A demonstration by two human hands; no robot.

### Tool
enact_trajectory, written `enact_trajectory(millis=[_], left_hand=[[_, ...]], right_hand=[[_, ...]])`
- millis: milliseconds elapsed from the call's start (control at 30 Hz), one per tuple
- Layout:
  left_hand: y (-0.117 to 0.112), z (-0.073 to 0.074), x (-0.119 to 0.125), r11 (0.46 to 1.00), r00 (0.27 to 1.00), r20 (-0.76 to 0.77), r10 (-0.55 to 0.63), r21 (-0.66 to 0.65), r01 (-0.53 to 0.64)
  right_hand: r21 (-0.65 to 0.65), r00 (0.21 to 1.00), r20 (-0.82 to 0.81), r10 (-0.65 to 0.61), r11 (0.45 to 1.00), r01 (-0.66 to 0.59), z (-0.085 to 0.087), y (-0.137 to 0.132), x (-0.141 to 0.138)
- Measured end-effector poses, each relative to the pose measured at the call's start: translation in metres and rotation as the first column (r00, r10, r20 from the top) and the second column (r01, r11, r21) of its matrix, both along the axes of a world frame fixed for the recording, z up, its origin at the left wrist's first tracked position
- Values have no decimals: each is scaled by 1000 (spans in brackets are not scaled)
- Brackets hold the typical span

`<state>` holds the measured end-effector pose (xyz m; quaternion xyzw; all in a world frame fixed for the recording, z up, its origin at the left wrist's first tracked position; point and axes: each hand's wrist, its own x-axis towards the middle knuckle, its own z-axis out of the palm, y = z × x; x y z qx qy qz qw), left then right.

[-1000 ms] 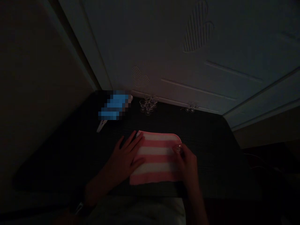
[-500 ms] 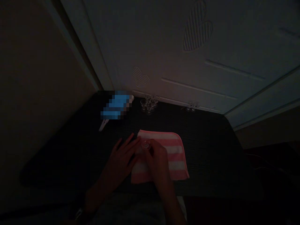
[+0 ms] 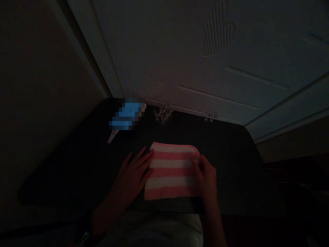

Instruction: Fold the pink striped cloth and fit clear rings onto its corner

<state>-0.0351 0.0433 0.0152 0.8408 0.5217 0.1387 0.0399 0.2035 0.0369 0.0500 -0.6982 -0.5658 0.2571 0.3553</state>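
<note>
A pink and white striped cloth [image 3: 171, 171] lies flat on a dark table [image 3: 231, 171] in dim light. My left hand [image 3: 133, 173] rests flat at the cloth's left edge, fingers stretched out on it. My right hand [image 3: 207, 176] is at the cloth's right edge, fingers closed round a small clear glass [image 3: 196, 159] that it presses on the cloth's far right corner.
Several small clear glasses [image 3: 162, 114] stand in a cluster at the table's far edge, with a few more glasses [image 3: 209, 118] to their right. A blurred blue object [image 3: 125, 116] and a white item [image 3: 112, 136] lie at the far left. A white panelled door [image 3: 218, 68] stands behind.
My right hand slid the small glass from the cloth's right edge to its left side half a second ago, and is now back at the right edge. The left hand has stayed put.
</note>
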Motion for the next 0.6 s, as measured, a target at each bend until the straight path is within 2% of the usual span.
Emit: enact_trajectory(millis=[100,200,367,500,600], left_hand=[[2,-1,1,1000,1000,18,10,-4,-10],[2,1,0,1000,999,52,7,8,-8],[-10,3,-2,1000,998,65,-6,-25,8],[-25,1,-3,994,995,6,-95,-51,95],[-30,0,-2,992,992,-22,-122,-31,121]], right_hand=[[18,998,30,-58,998,58,-1,-3,12],[20,999,-31,-24,999,24,3,-9,-1],[-4,974,-165,152,988,-155,10,-26,-42],[-20,952,-161,261,963,-268,8,-35,-67],[-22,941,-117,318,946,-323,5,-37,-75]])
